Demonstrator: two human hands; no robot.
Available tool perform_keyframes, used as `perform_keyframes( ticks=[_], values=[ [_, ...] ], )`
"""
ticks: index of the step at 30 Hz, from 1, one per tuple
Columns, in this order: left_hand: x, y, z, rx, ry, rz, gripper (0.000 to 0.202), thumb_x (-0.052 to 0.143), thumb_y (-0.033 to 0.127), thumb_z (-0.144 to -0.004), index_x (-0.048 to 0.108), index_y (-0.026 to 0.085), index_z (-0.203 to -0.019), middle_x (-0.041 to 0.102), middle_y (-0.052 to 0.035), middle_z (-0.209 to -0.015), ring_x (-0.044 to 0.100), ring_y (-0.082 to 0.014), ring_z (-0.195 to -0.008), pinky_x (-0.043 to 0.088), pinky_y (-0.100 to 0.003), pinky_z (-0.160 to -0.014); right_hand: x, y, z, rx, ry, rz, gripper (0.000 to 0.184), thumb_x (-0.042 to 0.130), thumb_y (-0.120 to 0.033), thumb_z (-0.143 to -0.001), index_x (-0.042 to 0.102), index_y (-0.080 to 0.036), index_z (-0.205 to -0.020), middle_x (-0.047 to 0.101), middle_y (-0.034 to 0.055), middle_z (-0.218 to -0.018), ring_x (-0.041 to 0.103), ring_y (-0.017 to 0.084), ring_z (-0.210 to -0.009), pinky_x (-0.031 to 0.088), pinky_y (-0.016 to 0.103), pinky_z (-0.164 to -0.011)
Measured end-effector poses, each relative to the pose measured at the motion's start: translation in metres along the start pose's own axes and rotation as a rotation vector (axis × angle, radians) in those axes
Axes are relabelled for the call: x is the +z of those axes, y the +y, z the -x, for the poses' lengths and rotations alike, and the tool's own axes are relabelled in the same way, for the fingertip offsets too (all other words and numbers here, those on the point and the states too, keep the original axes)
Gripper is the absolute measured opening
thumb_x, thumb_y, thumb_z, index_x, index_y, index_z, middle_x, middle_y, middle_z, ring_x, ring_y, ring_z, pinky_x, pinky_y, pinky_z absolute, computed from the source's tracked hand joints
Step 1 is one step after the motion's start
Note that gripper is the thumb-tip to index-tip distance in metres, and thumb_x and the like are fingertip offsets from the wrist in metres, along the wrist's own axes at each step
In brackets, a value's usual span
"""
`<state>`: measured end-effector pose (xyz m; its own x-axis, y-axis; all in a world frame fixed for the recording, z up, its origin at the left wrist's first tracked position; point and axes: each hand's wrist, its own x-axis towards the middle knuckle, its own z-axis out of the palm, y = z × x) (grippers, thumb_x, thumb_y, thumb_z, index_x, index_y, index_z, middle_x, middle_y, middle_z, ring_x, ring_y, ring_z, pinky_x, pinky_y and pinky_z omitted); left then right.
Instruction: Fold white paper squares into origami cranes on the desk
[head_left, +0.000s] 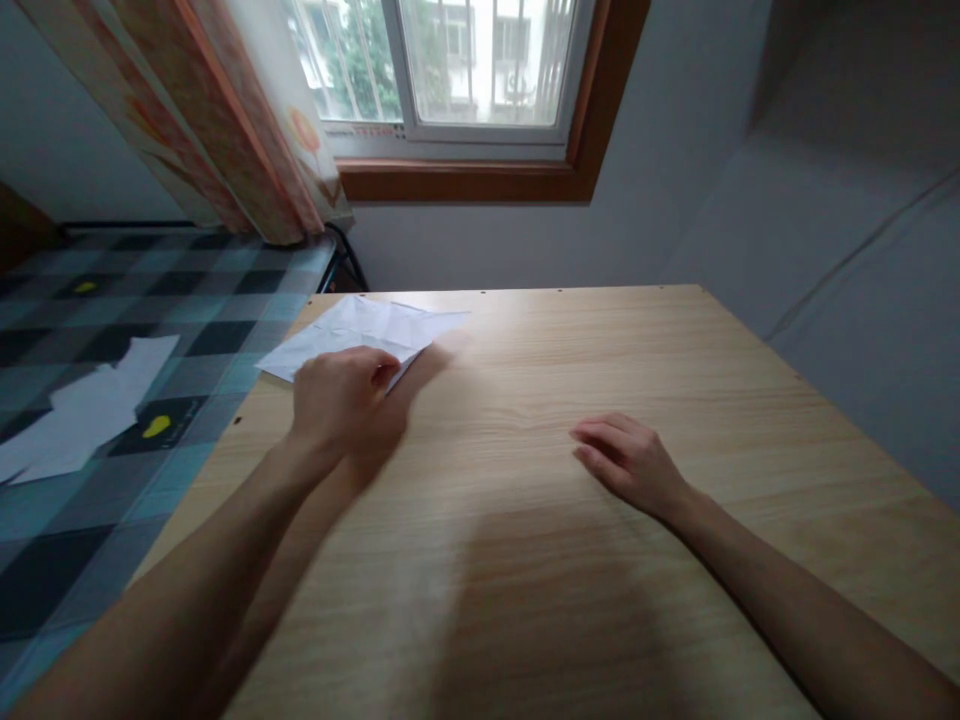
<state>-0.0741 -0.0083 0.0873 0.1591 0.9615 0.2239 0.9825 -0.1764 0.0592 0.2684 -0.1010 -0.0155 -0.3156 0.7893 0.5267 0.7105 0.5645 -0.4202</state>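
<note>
My left hand (341,400) is above the left side of the wooden table, its fingers closed in a pinch at the near edge of a white sheet of paper (337,330). Creases run across the paper, which lies at the table's far left corner and partly behind the hand; the exact grip point is hidden. Farther right, my right hand (626,460) rests on the wooden table (525,390), loosely curled, with a small gap between thumb and fingers and nothing in them.
To the left, a bed with a checked cover (217,285) adjoins the table, and torn-looking white paper (90,420) lies on it. A curtain (247,120) hangs beside the window (487,70). Walls stand behind and right, with a cable (847,260) along the right one.
</note>
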Motion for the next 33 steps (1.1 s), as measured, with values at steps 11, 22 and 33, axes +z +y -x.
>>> perform_keyframes(
  ticks=[11, 22, 33],
  values=[
    [-0.007, 0.081, 0.020, -0.237, 0.207, 1.647, 0.025, 0.078, 0.035, -0.065, 0.060, 0.021, -0.077, 0.061, 0.0040, -0.061, 0.057, -0.0108, -0.054, 0.047, -0.023, -0.054, 0.004, 0.026, 0.006, 0.347, 0.143, -0.586, 0.070, 0.054, -0.067, -0.088, 0.031, -0.035, -0.146, 0.043, 0.0157, -0.148, 0.059, 0.029, -0.122, 0.058, 0.046, -0.093],
    [0.052, 0.046, 0.056, 0.029, 0.215, 0.760, 0.034, 0.064, 0.039, -0.081, 0.059, 0.019, -0.109, 0.056, -0.0130, -0.131, 0.054, -0.0292, -0.124, 0.049, -0.046, -0.099, 0.004, 0.042, 0.005, 0.458, 0.201, -0.340, 0.046, 0.064, -0.033, -0.086, 0.055, -0.020, -0.130, 0.062, 0.0160, -0.123, 0.068, 0.020, -0.079, 0.061, 0.037, -0.067],
    [0.086, 0.069, 0.007, 0.785, -0.251, 0.176, 0.113, 0.038, 0.085, -0.081, 0.006, 0.007, -0.157, 0.009, -0.0238, -0.164, 0.002, -0.0349, -0.154, 0.009, -0.049, -0.123, 0.039, 0.001, -0.055, 0.017, -0.204, 0.159, 0.095, 0.049, -0.071, -0.088, 0.022, -0.011, -0.156, 0.031, 0.0220, -0.159, 0.025, 0.037, -0.150, 0.029, 0.058, -0.120]
  ],
)
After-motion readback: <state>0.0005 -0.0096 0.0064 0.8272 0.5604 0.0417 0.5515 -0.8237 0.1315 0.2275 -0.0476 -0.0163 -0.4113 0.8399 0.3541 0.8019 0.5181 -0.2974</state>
